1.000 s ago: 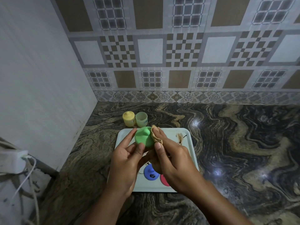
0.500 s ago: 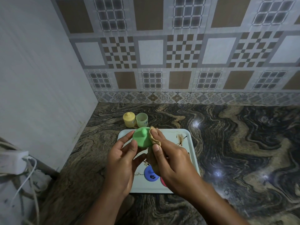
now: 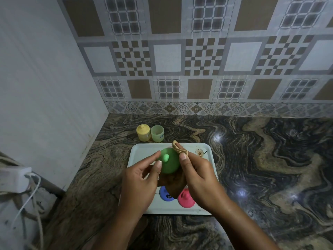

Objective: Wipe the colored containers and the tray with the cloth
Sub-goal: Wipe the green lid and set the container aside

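Note:
A green lid with a small knob (image 3: 169, 162) is held above the pale tray (image 3: 142, 150), its top facing me. My left hand (image 3: 142, 179) grips its left edge with fingertips. My right hand (image 3: 196, 174) pinches a tan cloth (image 3: 177, 148) against the lid's right edge. A blue container (image 3: 164, 194) and a pink container (image 3: 186, 198) stand on the near part of the tray, partly hidden by my hands. Behind the tray on the counter are a yellow lidded container (image 3: 142, 132) and an open light-green container (image 3: 157, 133).
A brown smear (image 3: 200, 152) marks the tray's far right corner. A white wall rises at the left and a tiled wall behind. A white adapter with cables (image 3: 16, 179) hangs at the lower left. The dark marbled counter (image 3: 261, 168) stretches to the right.
The green lid has turned in my hands so its knob now faces me, and the pink container shows more below my right hand.

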The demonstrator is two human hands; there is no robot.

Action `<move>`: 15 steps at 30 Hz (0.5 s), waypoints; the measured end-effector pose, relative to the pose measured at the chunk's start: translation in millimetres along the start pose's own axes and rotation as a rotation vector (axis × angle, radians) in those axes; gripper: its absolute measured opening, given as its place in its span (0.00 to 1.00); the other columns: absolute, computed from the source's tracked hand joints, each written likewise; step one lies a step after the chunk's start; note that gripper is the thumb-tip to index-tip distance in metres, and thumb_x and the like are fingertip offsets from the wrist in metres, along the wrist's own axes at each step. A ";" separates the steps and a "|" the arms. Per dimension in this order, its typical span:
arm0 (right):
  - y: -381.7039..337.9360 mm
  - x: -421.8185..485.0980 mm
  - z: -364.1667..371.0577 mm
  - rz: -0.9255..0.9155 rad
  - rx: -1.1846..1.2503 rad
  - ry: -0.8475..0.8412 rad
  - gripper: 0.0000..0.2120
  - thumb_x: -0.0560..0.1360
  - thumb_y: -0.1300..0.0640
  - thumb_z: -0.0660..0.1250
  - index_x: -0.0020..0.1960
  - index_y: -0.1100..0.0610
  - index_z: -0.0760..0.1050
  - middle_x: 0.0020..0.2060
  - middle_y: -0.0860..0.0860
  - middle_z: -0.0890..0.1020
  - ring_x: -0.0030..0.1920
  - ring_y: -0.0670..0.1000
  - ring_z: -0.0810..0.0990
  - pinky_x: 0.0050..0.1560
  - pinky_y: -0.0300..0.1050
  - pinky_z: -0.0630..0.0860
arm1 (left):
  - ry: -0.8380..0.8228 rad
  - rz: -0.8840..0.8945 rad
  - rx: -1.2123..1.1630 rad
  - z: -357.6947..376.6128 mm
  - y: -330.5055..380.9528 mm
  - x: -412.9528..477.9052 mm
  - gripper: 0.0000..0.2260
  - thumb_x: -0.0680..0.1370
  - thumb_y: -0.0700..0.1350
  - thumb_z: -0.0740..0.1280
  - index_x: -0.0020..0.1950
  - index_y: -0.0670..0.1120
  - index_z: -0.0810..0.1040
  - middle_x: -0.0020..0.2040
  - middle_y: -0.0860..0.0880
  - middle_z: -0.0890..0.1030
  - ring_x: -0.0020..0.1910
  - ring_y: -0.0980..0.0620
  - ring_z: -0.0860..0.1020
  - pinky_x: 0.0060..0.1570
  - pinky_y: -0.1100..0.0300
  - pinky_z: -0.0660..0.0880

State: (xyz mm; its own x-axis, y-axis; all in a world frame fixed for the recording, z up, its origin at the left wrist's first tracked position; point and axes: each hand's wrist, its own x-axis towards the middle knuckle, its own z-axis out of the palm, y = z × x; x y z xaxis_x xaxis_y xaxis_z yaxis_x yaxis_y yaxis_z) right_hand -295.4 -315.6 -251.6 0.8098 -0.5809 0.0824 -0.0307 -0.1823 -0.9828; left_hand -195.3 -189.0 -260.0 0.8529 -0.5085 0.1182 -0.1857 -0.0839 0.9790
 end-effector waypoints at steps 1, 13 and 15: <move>1.4 -0.6 0.6 0.002 -0.006 -0.013 0.25 0.80 0.38 0.55 0.70 0.48 0.75 0.48 0.56 0.87 0.50 0.56 0.86 0.52 0.62 0.81 | -0.012 -0.004 0.018 1.0 0.5 -0.8 0.13 0.75 0.47 0.71 0.59 0.56 0.83 0.53 0.55 0.86 0.51 0.57 0.84 0.52 0.50 0.82; 17.1 28.3 5.2 -0.078 -0.173 0.034 0.19 0.84 0.49 0.57 0.63 0.60 0.79 0.35 0.54 0.85 0.35 0.45 0.83 0.39 0.38 0.79 | 0.146 0.118 0.382 -10.4 -31.7 56.1 0.08 0.76 0.50 0.72 0.54 0.54 0.85 0.51 0.59 0.83 0.46 0.60 0.79 0.44 0.58 0.78; 14.0 49.3 3.2 -0.098 -0.245 0.074 0.16 0.84 0.53 0.59 0.64 0.60 0.79 0.32 0.52 0.84 0.31 0.40 0.80 0.35 0.31 0.73 | 0.184 0.132 0.392 -13.6 -34.0 83.6 0.10 0.76 0.49 0.72 0.55 0.51 0.85 0.51 0.55 0.85 0.46 0.57 0.81 0.47 0.54 0.80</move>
State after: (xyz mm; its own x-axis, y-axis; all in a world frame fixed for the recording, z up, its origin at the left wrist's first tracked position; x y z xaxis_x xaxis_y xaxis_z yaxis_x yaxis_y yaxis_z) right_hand -254.1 -344.2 -261.8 0.7713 -0.6057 0.1958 -0.1022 -0.4215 -0.9011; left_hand -111.1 -217.0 -281.2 0.8757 -0.3785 0.2999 -0.4389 -0.3650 0.8210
